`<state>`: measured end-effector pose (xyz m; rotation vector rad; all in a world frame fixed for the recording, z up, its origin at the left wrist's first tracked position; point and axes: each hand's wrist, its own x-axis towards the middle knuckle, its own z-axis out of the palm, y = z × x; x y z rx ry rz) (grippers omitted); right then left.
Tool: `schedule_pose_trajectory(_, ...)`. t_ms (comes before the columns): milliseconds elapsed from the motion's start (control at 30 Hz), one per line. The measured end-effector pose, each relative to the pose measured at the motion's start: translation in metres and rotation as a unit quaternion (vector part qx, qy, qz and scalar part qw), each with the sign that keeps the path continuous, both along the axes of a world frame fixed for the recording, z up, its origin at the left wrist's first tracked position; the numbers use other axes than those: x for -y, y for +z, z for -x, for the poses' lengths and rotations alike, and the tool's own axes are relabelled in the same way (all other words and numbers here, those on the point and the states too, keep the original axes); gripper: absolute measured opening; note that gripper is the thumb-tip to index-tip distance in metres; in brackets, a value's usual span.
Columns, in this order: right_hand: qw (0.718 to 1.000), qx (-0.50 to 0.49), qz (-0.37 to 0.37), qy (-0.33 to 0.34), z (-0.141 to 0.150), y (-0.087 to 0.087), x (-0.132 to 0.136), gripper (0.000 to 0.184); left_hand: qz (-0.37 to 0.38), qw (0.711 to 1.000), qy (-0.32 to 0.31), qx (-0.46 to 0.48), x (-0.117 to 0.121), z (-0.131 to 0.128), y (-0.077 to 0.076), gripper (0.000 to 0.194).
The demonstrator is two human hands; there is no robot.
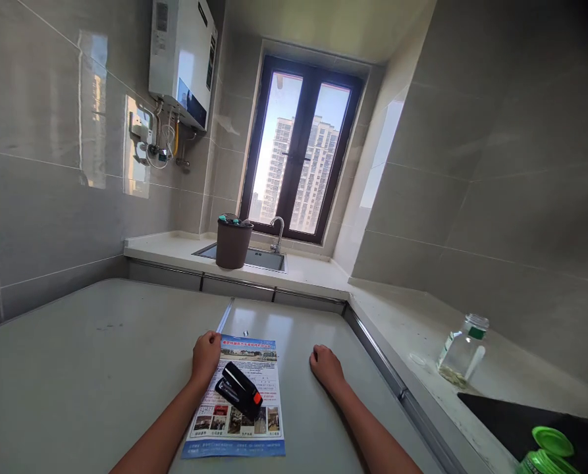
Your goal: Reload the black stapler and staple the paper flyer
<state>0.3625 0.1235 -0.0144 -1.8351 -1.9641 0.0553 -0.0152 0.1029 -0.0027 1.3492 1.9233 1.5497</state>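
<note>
Head camera: I look down at two bare hands over a pale tabletop.
Left hand (205, 356): curled at the upper left edge of one printed flyer (267, 382), touching it; its fingertips are hidden from me, so I cannot tell whether they pinch the paper.
Right hand (326, 366): clenched loosely, knuckles up, apart from the flyer; I cannot see into its palm.
Stapler (239, 390): one, black with a red-orange part, lying on the flyer between the forearms, below and right of the left hand, its arms spread at the upper left end; it covers some of the print and photos.
Jar (459, 355): one, clear, well right of the right hand, on the counter (397, 309); I cannot make out the small pieces at its bottom.
Green container (545, 457): one, flip lid up, farther right and nearer me, its base cut off by the frame.
Bin (233, 243): one, brown, beyond the left hand at the sink (268, 261); its contents are unclear.
</note>
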Motion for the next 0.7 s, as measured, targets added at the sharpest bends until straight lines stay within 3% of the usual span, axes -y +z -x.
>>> schedule_pose_trajectory(100,0.999,-0.035,0.012,-0.002,-0.038,-0.003,-0.001,0.021,0.006,1.0,0.001,0.004,0.001,0.0,0.002,0.026)
schedule_pose_trajectory(233,0.992,-0.1,0.022,0.08,-0.061,-0.009,0.0,0.01,0.011,1.0,0.001,0.004,0.002,-0.001,0.004,0.024)
schedule_pose_trajectory(333,0.981,-0.153,0.017,0.116,-0.067,-0.013,0.001,0.018,0.009,1.0,0.001,0.0,0.003,-0.001,0.004,0.025)
schedule_pose_trajectory(500,0.969,-0.219,0.0,0.111,-0.072,-0.015,-0.001,0.034,0.011,1.0,-0.007,-0.007,0.003,-0.001,0.002,0.027)
schedule_pose_trajectory(700,0.965,-0.233,0.006,0.121,-0.071,-0.018,-0.003,0.032,0.015,1.0,-0.015,-0.015,0.0,0.0,-0.001,0.028)
